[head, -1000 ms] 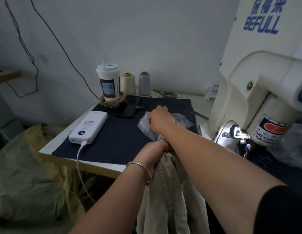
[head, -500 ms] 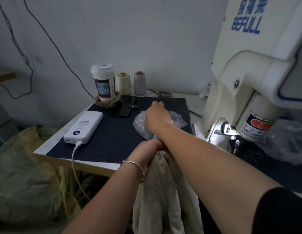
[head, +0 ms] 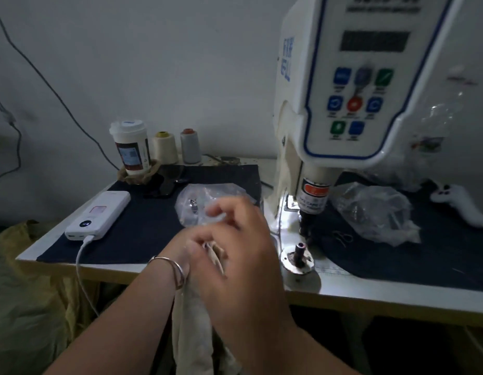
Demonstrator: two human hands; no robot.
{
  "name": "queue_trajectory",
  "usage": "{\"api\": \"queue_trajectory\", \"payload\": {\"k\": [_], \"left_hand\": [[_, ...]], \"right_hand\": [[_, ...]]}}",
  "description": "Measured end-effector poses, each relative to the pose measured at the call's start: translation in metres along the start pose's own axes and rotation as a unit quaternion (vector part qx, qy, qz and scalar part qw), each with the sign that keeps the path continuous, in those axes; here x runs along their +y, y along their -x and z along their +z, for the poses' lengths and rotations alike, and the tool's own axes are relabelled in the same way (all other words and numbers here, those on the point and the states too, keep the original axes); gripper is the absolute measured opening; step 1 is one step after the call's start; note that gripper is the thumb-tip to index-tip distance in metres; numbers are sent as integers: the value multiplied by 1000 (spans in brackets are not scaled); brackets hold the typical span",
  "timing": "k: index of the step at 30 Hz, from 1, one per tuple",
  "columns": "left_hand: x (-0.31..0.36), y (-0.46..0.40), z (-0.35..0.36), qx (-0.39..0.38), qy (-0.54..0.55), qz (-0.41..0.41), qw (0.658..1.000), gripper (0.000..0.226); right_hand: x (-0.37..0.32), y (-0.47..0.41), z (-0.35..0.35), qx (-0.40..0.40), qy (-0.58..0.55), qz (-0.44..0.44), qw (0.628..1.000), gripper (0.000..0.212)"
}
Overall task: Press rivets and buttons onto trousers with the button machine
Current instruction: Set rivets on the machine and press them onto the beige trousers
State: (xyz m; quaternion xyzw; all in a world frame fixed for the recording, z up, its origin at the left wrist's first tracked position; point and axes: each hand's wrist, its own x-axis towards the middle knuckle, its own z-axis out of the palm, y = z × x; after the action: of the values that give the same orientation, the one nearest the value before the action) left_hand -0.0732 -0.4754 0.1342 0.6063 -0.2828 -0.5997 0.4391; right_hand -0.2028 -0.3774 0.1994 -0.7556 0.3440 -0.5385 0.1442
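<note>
My left hand (head: pixel 179 249), a bangle on its wrist, grips the top of the beige trousers (head: pixel 193 320), which hang down over the table's front edge. My right hand (head: pixel 243 253) lies over the left, blurred, with its fingers curled near the fabric edge; anything held in them is hidden. Just behind the hands lies a clear plastic bag (head: pixel 208 200) holding small metal parts. To the right stands the white button machine (head: pixel 356 90), and its lower die post (head: pixel 300 249) is lit and bare.
A white power bank (head: pixel 98 215) with its cable, a dark phone (head: pixel 164 184), a paper cup (head: pixel 131 150) and two thread spools (head: pixel 164 147) sit on the dark mat (head: pixel 143 228). Another plastic bag (head: pixel 375 212) lies right of the machine. A yellowish sack (head: pixel 24 293) is at the lower left.
My right hand has come back out of the plastic bag to the trousers at my left hand. My view has swung right and up, onto the machine's control panel.
</note>
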Motion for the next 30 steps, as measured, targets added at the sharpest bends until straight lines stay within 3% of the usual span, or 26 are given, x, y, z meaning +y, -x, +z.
{"api": "queue_trajectory", "payload": {"k": [3, 5, 9, 12, 16, 21, 30], "left_hand": [[-3, -1, 2, -14, -2, -3, 1000, 18], [-3, -4, 1, -7, -1, 4, 1000, 9], [-5, -9, -2, -16, -7, 1, 1000, 12], [-6, -9, -1, -6, -10, -5, 1000, 14], [-6, -11, 0, -1, -21, -3, 1000, 20], [-7, -13, 0, -12, -28, 3, 1000, 30], [-8, -19, -4, -18, -25, 3, 1000, 20]], "right_hand": [[17, 35, -57, 14, -128, 142, 981, 7], [42, 47, -92, 51, -132, 202, 969, 13], [116, 46, -150, 45, 54, 267, 961, 10], [167, 35, -176, -32, 144, 309, 940, 14], [203, 28, -179, -125, 199, 334, 913, 16], [220, 25, -175, -168, 206, 373, 889, 14], [230, 25, -181, -123, 158, 399, 895, 16]]}}
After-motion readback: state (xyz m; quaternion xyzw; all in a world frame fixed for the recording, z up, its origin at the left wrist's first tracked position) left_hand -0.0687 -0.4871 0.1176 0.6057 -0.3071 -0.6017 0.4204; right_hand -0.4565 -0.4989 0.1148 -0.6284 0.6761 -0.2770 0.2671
